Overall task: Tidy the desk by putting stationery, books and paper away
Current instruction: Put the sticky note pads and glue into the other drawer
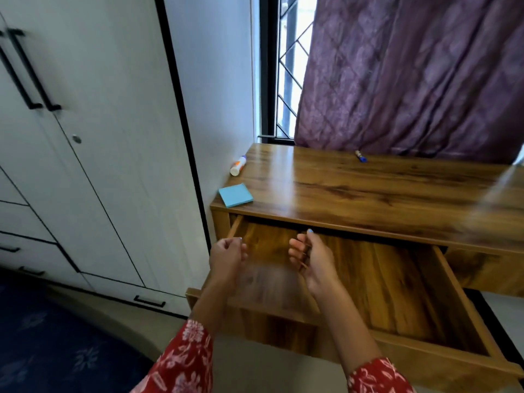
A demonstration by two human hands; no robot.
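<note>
A wooden desk (368, 188) stands below a window. Its drawer (411, 293) is pulled out and looks bare inside. A blue pad of sticky notes (236, 195) lies at the desk's left front corner. Behind it, against the wall, lies a white glue stick (237, 165). A small blue-capped pen or marker (360, 156) rests at the back near the curtain. My left hand (226, 259) and my right hand (313, 260) hover over the left part of the drawer, fingers loosely curled, holding nothing.
A white wardrobe (85, 165) with black handles fills the left side, right next to the desk. A purple curtain (411, 75) hangs over the window behind the desk. A dark blue rug (56, 350) covers the floor at lower left.
</note>
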